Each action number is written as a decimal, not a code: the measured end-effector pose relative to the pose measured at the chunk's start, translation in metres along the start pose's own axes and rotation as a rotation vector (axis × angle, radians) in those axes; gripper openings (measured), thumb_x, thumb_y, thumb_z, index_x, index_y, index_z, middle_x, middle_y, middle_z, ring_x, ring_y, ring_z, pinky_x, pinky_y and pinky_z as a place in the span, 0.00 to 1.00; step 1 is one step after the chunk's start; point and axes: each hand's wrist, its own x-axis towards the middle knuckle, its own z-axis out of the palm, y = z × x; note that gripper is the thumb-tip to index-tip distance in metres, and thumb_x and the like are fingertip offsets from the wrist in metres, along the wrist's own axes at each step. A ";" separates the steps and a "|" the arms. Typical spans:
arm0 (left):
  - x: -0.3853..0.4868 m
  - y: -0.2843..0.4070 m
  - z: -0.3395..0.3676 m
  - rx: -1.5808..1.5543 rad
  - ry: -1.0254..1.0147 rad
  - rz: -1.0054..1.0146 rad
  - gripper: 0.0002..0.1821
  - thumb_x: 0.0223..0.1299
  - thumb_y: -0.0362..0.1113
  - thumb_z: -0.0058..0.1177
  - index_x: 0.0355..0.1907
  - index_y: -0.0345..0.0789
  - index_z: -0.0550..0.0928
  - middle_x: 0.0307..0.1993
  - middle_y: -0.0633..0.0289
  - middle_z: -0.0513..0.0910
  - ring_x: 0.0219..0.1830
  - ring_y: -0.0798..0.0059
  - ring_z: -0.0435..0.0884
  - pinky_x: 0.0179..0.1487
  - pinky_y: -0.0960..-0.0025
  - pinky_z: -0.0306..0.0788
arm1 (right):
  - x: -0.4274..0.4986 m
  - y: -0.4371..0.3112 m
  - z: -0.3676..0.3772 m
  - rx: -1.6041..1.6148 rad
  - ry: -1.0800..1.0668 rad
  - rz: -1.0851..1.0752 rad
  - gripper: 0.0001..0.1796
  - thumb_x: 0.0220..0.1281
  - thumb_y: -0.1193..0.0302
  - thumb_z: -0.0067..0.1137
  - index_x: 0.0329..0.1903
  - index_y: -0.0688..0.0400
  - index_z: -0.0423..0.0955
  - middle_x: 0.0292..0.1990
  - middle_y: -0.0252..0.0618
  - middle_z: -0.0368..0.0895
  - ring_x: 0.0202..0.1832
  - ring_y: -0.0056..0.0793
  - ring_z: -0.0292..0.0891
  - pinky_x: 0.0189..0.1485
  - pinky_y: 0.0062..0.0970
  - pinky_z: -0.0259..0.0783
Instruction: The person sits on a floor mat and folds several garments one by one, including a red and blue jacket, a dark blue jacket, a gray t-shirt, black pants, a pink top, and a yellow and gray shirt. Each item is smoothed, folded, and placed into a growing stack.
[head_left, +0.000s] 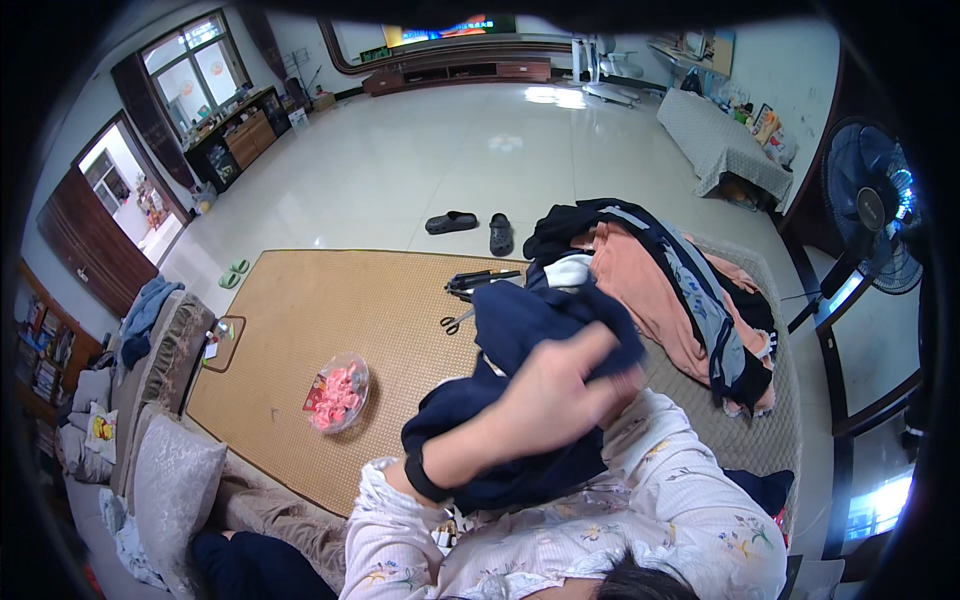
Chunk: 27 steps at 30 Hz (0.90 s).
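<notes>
Dark navy cloth (517, 322), apparently a garment, lies bunched over my lap and rises in front of me. My left hand (555, 382), with a black band at the wrist, reaches across it to the right and is blurred; its fingers are at the cloth's upper right part. My right hand (626, 382) is mostly hidden behind the left one, beside the same cloth. Scissors (454, 322) with black handles lie on the woven mat (285, 315), their blades running towards the cloth. A clear plastic bowl (337, 394) of pink pieces stands on the mat at the left.
A pile of clothes (652, 292), peach, black and grey, lies on the quilted seat cover (750, 442) at the right. A black object (480, 281) sits near the mat's far edge. Dark clogs (500, 234) stand on the floor beyond; a fan (870, 210) stands far right.
</notes>
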 end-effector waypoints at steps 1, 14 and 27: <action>-0.016 0.010 0.002 -0.012 -0.183 -0.061 0.13 0.54 0.32 0.60 0.41 0.31 0.76 0.34 0.52 0.80 0.36 0.63 0.81 0.39 0.70 0.73 | -0.007 -0.004 -0.001 0.009 0.017 0.003 0.16 0.58 0.76 0.52 0.50 0.61 0.69 0.43 0.44 0.76 0.46 0.38 0.73 0.51 0.30 0.69; -0.018 -0.092 -0.010 0.519 0.375 -0.051 0.25 0.37 0.30 0.68 0.41 0.28 0.73 0.35 0.47 0.77 0.39 0.48 0.78 0.41 0.61 0.74 | -0.035 -0.046 -0.012 0.066 0.248 0.073 0.22 0.62 0.69 0.51 0.58 0.61 0.65 0.49 0.42 0.75 0.52 0.34 0.72 0.54 0.30 0.69; -0.079 -0.075 0.039 0.179 -0.050 -0.049 0.18 0.44 0.32 0.63 0.34 0.29 0.70 0.29 0.46 0.75 0.34 0.47 0.77 0.35 0.63 0.71 | -0.056 -0.042 0.014 0.003 0.096 0.097 0.21 0.60 0.69 0.53 0.56 0.61 0.67 0.48 0.41 0.76 0.50 0.33 0.73 0.54 0.29 0.69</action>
